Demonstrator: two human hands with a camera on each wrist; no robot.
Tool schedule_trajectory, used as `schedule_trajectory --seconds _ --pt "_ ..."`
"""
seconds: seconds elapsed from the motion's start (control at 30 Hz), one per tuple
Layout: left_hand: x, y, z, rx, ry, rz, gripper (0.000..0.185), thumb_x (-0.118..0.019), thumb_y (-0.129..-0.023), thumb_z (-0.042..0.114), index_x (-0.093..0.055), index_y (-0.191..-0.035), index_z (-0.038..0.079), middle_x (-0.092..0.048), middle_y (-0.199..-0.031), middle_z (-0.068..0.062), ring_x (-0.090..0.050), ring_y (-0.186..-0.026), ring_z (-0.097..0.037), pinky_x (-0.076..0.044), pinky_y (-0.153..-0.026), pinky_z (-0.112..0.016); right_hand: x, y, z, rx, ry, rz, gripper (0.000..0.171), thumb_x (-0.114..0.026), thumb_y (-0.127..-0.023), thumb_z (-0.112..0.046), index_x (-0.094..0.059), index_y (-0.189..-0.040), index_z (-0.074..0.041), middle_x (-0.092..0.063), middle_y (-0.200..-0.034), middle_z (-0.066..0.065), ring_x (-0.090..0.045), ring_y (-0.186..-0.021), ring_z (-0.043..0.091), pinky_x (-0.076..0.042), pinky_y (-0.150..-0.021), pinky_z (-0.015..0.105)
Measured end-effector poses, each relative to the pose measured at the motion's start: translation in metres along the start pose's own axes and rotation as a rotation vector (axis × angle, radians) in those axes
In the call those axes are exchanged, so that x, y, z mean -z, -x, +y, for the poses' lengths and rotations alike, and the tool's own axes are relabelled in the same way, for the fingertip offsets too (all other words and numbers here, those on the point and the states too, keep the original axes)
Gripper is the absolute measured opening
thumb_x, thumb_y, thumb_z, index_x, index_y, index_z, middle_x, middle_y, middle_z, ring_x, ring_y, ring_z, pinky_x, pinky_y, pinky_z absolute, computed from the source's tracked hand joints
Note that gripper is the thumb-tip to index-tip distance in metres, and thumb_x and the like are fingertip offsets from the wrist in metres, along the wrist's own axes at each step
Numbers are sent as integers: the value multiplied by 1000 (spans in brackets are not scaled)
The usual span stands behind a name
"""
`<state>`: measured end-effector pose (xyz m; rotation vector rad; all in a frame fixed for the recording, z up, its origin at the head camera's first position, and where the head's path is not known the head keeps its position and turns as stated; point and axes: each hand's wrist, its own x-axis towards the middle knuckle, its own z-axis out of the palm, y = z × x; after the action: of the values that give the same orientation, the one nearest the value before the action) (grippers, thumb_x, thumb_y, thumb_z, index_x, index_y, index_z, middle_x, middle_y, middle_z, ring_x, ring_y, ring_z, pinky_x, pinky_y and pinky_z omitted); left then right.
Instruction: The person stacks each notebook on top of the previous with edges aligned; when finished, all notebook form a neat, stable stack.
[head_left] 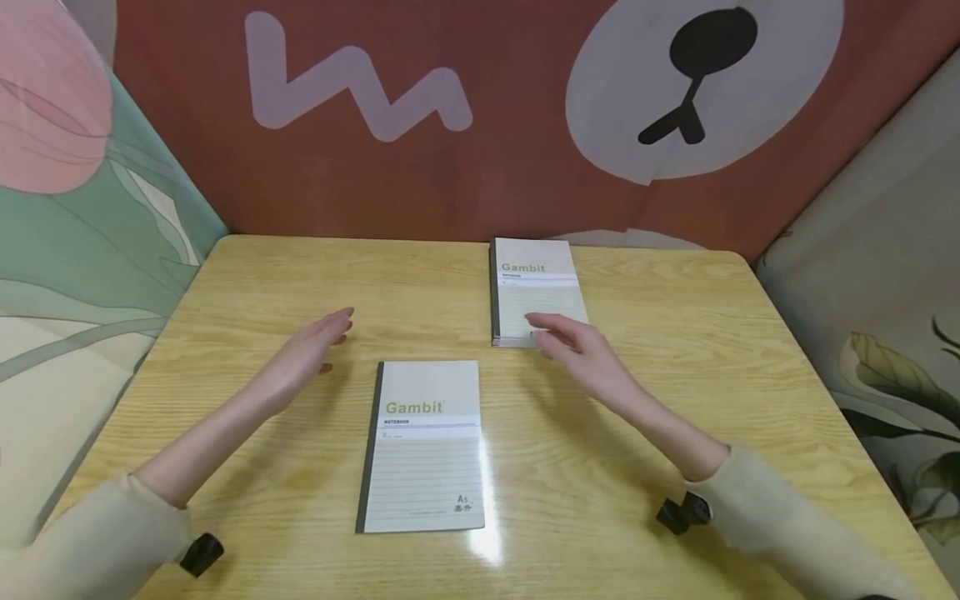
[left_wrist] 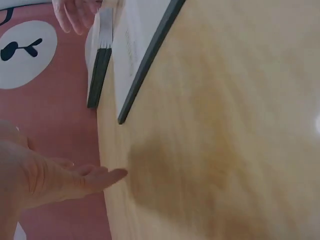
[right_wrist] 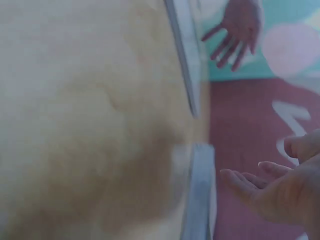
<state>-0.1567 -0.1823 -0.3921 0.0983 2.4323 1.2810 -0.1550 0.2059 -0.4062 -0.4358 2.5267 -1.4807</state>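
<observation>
A pale Gambit notebook (head_left: 427, 475) with a dark spine lies face up in the near middle of the table. Farther back, against the red backdrop, lies a stack of like notebooks (head_left: 538, 292), its page edges seen side-on in the right wrist view. My left hand (head_left: 303, 358) hovers left of the near notebook, fingers extended and holding nothing. Over the front right corner of the stack is my right hand (head_left: 581, 350), fingers loosely bent and nothing in its grasp. The left wrist view shows the dark spines of the stack (left_wrist: 100, 75) beyond the near notebook (left_wrist: 142, 45).
The wooden table (head_left: 675, 333) has rounded back corners. A red printed backdrop (head_left: 510, 167) stands along its far edge, with patterned cloth (head_left: 97, 275) at the left and more (head_left: 885, 250) at the right. Small black devices (head_left: 202, 554) sit at the cuffs.
</observation>
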Motion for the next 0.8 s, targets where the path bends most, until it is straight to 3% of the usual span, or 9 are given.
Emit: schedule_trajectory --seconds 0.27,0.47,0.63,0.8 --pt "-5 30 -14 21 200 -86 78 -21 -110 57 -3 -166 7 -10 -170 -29 -16 -156 -52 -47 -111 -65 -38 21 -16 -165 -296 -162 61 -43 -110 -42 -33 -160 -8 -30 -168 18 -39 -150 42 -53 -109 51" --pt "-7 46 -22 18 441 -150 78 -28 -110 56 -4 -166 9 -4 -173 -25 -11 -158 -51 -54 -105 -60 -57 34 -23 -255 -480 -230 66 -31 -111 -47 -19 -165 -11 -17 -171 23 -27 -155 44 -47 -115 57" --pt "-9 52 -31 2 605 -215 75 -24 -111 53 -1 -166 7 2 -173 -24 -4 -159 -48 -51 -107 -64 -74 46 -32 -336 -661 -187 70 -30 -110 -49 -16 -165 -8 -14 -172 23 -17 -159 43 -44 -116 62" --pt "-16 54 -33 1 661 -275 74 -22 -111 50 2 -166 6 8 -172 -24 2 -160 -46 -49 -108 -67 -87 55 -45 -389 -713 -87 72 -35 -109 -50 -18 -163 -4 -15 -170 26 -15 -158 46 -44 -112 68"
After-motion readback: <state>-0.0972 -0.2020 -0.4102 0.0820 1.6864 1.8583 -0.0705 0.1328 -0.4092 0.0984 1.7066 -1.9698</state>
